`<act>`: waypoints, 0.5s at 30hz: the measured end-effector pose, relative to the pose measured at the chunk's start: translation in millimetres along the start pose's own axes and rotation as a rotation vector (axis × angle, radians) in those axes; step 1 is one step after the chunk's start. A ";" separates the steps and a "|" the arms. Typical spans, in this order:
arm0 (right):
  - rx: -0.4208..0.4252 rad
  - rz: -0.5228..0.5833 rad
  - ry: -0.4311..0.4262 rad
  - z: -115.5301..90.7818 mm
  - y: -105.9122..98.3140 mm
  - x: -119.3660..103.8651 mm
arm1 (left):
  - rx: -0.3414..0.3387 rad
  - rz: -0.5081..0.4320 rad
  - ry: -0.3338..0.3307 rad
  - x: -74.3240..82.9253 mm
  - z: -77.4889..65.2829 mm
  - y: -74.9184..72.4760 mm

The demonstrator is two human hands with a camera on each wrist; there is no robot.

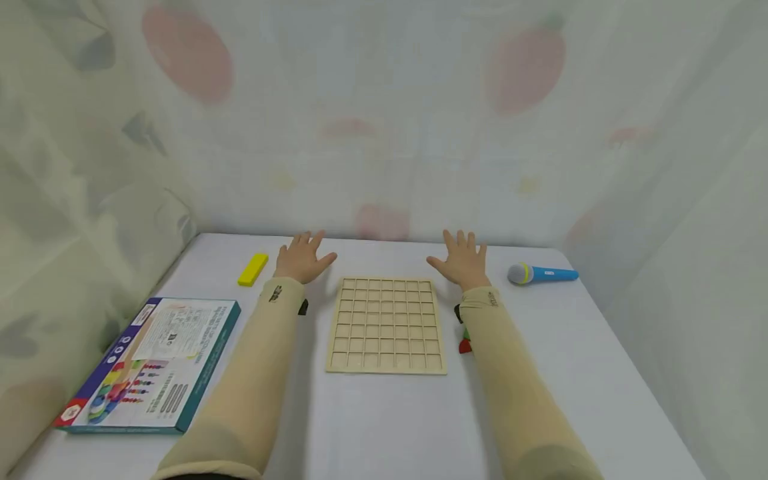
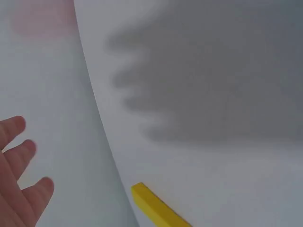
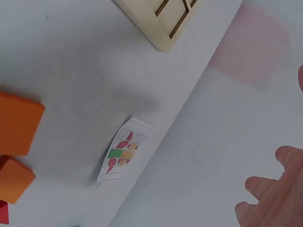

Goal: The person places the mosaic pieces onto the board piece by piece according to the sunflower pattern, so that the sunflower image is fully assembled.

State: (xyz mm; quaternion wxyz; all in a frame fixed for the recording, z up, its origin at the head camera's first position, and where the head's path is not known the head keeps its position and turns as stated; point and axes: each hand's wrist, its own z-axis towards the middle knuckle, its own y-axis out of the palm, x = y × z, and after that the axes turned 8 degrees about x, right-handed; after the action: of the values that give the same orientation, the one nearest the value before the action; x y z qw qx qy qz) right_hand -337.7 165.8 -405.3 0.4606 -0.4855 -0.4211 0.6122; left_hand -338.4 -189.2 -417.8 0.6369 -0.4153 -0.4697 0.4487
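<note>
My left hand (image 1: 302, 259) is held out near the back edge of the table, fingers spread and holding nothing. A yellow block (image 1: 253, 269) lies on the table to its left. Level with it on the other side, my right hand (image 1: 464, 262) is spread the same way and also holds nothing. Between and in front of the hands lies a square wooden grid board (image 1: 387, 327), its cells bare. The right wrist view shows a paper slip (image 3: 125, 149) printed with a coloured pattern, plus orange blocks (image 3: 19, 123) and a bit of a red one (image 3: 4, 213).
A flat printed box (image 1: 156, 363) lies at the left of the white table. A blue toy microphone (image 1: 549, 274) lies at the back right. Beside the right forearm a red piece (image 1: 465, 346) shows, partly hidden. Patterned curtains (image 1: 384, 133) hang behind and at both sides.
</note>
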 end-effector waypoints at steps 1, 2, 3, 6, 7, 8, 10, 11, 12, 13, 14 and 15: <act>0.004 0.012 0.000 -0.3 -0.6 0.7 | 0.004 -0.039 -0.007 -0.5 -0.4 0.2; 0.004 0.020 -0.001 -0.6 -0.9 1.6 | 0.007 -0.075 -0.016 -1.0 -0.9 0.5; 0.003 0.035 -0.001 -1.0 -1.0 2.7 | 0.011 -0.112 -0.027 -1.1 -1.4 0.8; -0.008 0.100 0.006 -3.5 -0.6 6.3 | 0.011 -0.229 -0.058 -1.2 -5.3 1.4; -0.012 0.119 0.009 -4.8 -0.1 7.6 | 0.015 -0.265 -0.071 -1.7 -7.1 2.0; -0.017 0.145 0.015 -6.3 0.3 8.7 | 0.021 -0.304 -0.082 -2.2 -9.2 2.6; -0.018 0.222 0.034 -10.6 0.7 11.1 | 0.031 -0.388 -0.104 -2.4 -14.7 3.3; -0.019 0.268 0.047 -13.0 0.8 12.4 | 0.037 -0.426 -0.119 -2.7 -17.5 4.0; -0.024 0.319 0.062 -15.7 0.9 13.9 | 0.042 -0.461 -0.131 -2.6 -20.8 4.2; -0.029 0.367 0.075 -18.3 1.1 15.5 | 0.046 -0.496 -0.147 -2.6 -24.5 4.6; -0.033 0.425 0.091 -21.0 0.8 16.9 | 0.047 -0.529 -0.165 -2.0 -28.4 4.6; -0.040 0.480 0.110 -23.8 0.6 18.7 | 0.048 -0.556 -0.183 -1.6 -32.5 4.7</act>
State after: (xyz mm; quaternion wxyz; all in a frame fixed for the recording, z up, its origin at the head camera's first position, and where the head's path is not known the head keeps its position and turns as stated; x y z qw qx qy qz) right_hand -316.4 185.4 -413.9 0.3143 -0.6135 -0.2799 0.6682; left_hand -308.0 -193.0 -429.6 0.7000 -0.2133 -0.6103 0.3035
